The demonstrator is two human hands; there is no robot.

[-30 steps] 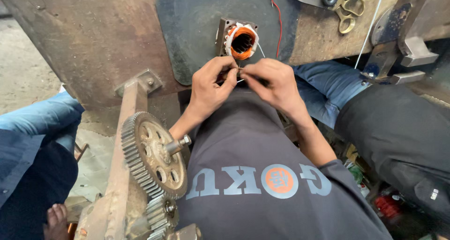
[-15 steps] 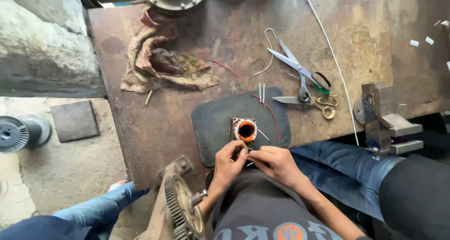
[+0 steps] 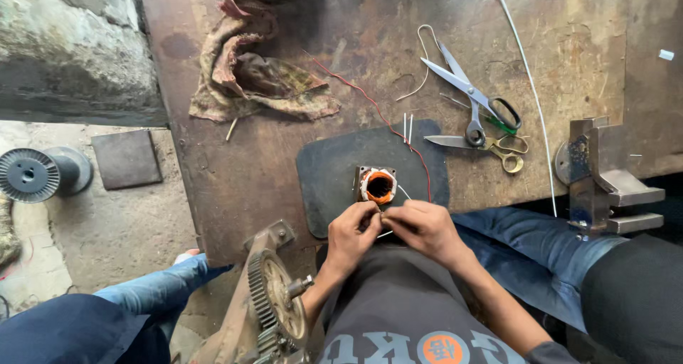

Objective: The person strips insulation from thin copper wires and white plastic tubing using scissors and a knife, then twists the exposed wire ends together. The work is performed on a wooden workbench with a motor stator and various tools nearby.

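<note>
Bench (image 3: 284,165) was cluttered, with the mat (image 3: 334,172) at its near edge, scissors (image 3: 473,97) at 2 o'clock and the stator (image 3: 377,186) at 12 from my hands. Left hand (image 3: 353,232) and right hand (image 3: 425,229) both pinched a thin white sleeve (image 3: 386,233). That grip looked tiny; a tug could slip it or drag the stator off.

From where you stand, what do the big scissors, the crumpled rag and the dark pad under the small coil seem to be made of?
The big scissors: bare steel, shiny grey blades, black handle loop. The crumpled rag: worn cloth, judging by its soft folds, frayed edges and brownish stains. The dark pad: probably rubber or leather, being matte, flat and round-cornered; the view leaves it open.
</note>
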